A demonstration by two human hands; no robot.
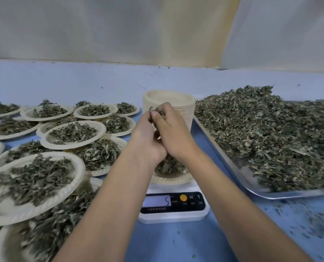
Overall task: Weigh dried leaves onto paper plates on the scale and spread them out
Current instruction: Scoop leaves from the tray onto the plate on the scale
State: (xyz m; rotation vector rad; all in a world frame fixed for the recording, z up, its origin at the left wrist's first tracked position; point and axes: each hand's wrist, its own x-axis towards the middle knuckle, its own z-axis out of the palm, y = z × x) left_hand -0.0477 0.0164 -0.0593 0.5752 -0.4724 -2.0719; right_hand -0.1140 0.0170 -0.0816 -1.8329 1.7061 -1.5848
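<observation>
Fingers (166, 109) of the right hand (173, 131) curl over a small clump of dried leaves (154, 110). The left hand (145, 138) pinches the same clump from the other side, one fingertip pressed against it. The two hands touch at the heels of the palms and are held above the paper plate (171, 180) that sits on the scale (173, 215).

That plate carries a heap of leaves, most of it hidden behind the wrists. The display (158, 201) on the front of the scale shows a 5.

Behind the hands stands a stack of empty plates (178, 102), just beside the far left corner of a metal tray (220, 147). The tray lies to the right of the scale and holds a loose pile of leaves (270, 133) that covers most of it, leaving a bare patch of metal at the near edge.

To the left of the scale, many filled plates (72, 133) lie crowded together, overlapping and resting on one another's rims, each with a flat layer of leaves. All of this rests on a blue table (176, 242). Leaf crumbs (299, 220) are scattered on it in front of the tray. A pale sheet (119, 29) hangs along the back.
</observation>
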